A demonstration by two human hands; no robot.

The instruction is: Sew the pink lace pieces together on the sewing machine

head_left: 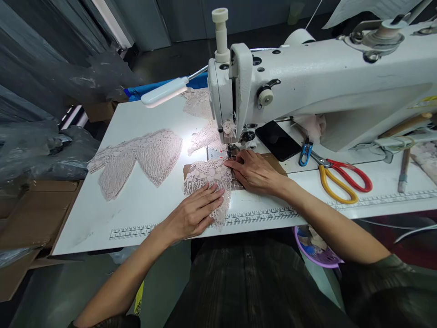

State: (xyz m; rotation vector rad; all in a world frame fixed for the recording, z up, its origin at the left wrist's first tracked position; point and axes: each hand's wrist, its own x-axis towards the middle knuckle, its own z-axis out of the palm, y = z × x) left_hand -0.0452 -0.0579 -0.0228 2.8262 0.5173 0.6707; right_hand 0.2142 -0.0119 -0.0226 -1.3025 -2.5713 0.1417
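A pale pink lace piece [209, 175] lies on the sewing machine bed, its upper edge near the needle and presser foot [229, 150]. My left hand [197, 210] rests flat on the lower part of this lace, fingers stretched out. Just right of the needle, my right hand [251, 171] has its thumb and forefinger together at the lace's upper right edge; its other fingers are curled in. Behind the needle lies more pink lace [206, 135]. A further lace piece [150, 155] is spread on the table to the left.
The white sewing machine [307, 77] spans the right side, with a lamp [165, 92] at its head. Right of my hand are a black phone [278, 140], blue thread snips [305, 152] and red-and-yellow scissors [341, 177]. A purple basket [322, 259] stands below the table edge.
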